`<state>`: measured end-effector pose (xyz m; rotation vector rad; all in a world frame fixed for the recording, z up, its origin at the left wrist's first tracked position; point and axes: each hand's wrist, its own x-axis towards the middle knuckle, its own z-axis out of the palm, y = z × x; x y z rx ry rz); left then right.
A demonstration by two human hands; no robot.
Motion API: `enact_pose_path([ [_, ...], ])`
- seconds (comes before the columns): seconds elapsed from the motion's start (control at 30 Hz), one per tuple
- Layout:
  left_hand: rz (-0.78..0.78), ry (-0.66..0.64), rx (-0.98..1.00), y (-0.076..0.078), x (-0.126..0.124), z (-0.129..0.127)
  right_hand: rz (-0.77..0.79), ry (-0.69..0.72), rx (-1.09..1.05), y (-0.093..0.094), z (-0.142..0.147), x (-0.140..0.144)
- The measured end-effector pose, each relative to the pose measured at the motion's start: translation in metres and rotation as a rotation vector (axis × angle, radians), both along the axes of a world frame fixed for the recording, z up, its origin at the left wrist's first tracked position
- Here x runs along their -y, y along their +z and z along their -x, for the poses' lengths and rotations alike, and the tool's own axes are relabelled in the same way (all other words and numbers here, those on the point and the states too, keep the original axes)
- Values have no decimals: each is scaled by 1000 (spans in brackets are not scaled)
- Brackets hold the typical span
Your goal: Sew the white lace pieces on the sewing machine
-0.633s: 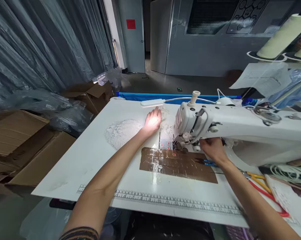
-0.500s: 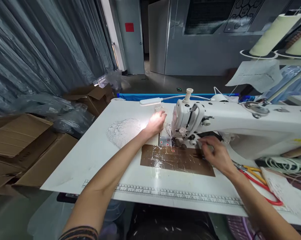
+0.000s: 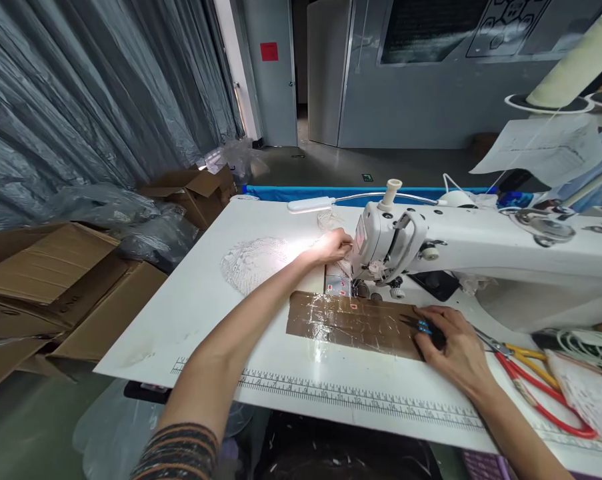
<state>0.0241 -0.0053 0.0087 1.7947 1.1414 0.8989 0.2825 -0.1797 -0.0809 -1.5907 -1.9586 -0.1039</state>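
My left hand (image 3: 335, 245) is beside the needle end of a white sewing machine (image 3: 388, 243), with its fingers pinched together. White lacy material shows around those fingers, but what they grip is hard to see. My right hand (image 3: 455, 343) rests low over the right end of a brown taped sheet (image 3: 351, 327). Its fingers are closed on small black thread snips (image 3: 423, 327) with blue marks, their blades pointing left. A rounded piece of white lace (image 3: 251, 263) lies flat on the white table (image 3: 181, 307), left of my left hand.
Red-handled scissors (image 3: 541, 393) and yellow-handled ones (image 3: 533, 363) lie right of my right hand. A lamp (image 3: 311, 205) reaches over the lace. Thread cones (image 3: 575, 63) stand at upper right. Cardboard boxes (image 3: 55, 280) are on the left. A printed ruler (image 3: 351, 400) runs along the front edge.
My right hand has moved from beside the machine's presser area down toward me, and the thread snips now show in it. My left hand has shifted slightly closer to the machine head.
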Motion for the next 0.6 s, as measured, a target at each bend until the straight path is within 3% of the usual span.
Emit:
enact_pose_path([
  [0.17, -48, -115, -230, 9, 25, 70, 14, -26, -24, -3, 0, 2],
  [0.23, -201, -237, -478, 10, 36, 95, 21, -29, -49, -3, 1, 2],
  [0.3, -369, -234, -688, 9, 45, 109, 35, -30, -76, -1, 2, 3],
  [0.4, -516, -169, -804, 4, 58, 101, 69, -39, -104, 2, 3, 3],
  [0.6, -475, -301, -714, -12, 70, 40, 76, -58, -115, 5, 6, 4],
])
